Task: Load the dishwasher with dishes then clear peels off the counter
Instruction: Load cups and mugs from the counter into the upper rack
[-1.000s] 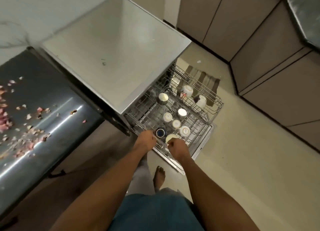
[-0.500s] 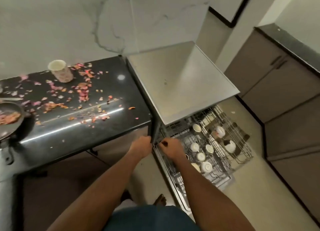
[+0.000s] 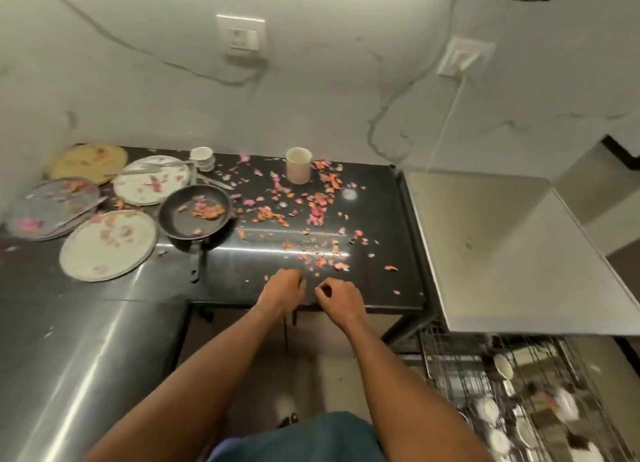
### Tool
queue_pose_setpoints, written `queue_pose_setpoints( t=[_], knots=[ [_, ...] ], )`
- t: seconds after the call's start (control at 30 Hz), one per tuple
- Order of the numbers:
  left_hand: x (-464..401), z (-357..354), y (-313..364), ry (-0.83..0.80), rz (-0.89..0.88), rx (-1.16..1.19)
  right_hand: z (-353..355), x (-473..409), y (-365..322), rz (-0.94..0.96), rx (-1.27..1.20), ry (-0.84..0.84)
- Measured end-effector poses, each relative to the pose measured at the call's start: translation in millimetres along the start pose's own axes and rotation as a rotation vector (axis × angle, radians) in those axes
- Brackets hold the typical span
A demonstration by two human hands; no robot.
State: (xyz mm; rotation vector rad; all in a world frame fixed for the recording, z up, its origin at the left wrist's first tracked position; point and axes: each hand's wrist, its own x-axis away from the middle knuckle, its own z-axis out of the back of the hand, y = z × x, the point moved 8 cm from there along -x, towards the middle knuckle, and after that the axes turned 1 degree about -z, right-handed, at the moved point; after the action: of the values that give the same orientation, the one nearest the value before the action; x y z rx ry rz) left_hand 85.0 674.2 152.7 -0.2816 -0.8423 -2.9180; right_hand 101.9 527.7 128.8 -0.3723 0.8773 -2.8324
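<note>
While both hands hover over the near edge of the dark surface (image 3: 374,219), I note pink and orange peels (image 3: 311,205) scattered across it. Left hand (image 3: 282,290) and right hand (image 3: 339,297) have fingers loosely curled, holding nothing. Frying pan (image 3: 195,215), handle toward me, contains peels; dishwasher rack (image 3: 519,409) holds cups.

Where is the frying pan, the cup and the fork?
frying pan (image 3: 194,219): head view, on the dark inside bottom.
cup (image 3: 298,172): head view, on its pale outer side.
fork (image 3: 156,165): head view, on the tines over the white plate.
</note>
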Motion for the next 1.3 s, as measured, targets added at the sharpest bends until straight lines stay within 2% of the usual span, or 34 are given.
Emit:
queue_pose_setpoints(
  t=[0.2,0.43,0.57,0.8,1.13,1.3],
  knots=[
    [14.4,35.9,-85.3,0.083,0.197,0.096,-38.3,-32.5,-74.9,0.172,0.074,-0.078],
    [-1.0,53.4,-130.9,0.134,0.313,0.128,-74.2,-67.3,-116.0,0.266,0.124,-0.177],
    [-37.8,68.3,-134.7,0.163,0.319,0.165,-65.7,-104.6,-122.9,0.270,0.188,-0.145],
    [-116.8,100.4,-127.6,0.240,0.315,0.303,-19.2,-189.5,-114.4,0.149,0.226,-0.019],
    [-207.9,115.0,-111.0,0.250,0.301,0.331,41.3,-303.6,-114.7,0.142,0.284,0.079],
    [-225.2,103.4,-119.9,0.197,0.321,0.329,49.2,-343.3,-118.3,0.115,0.301,0.102]
  ],
)
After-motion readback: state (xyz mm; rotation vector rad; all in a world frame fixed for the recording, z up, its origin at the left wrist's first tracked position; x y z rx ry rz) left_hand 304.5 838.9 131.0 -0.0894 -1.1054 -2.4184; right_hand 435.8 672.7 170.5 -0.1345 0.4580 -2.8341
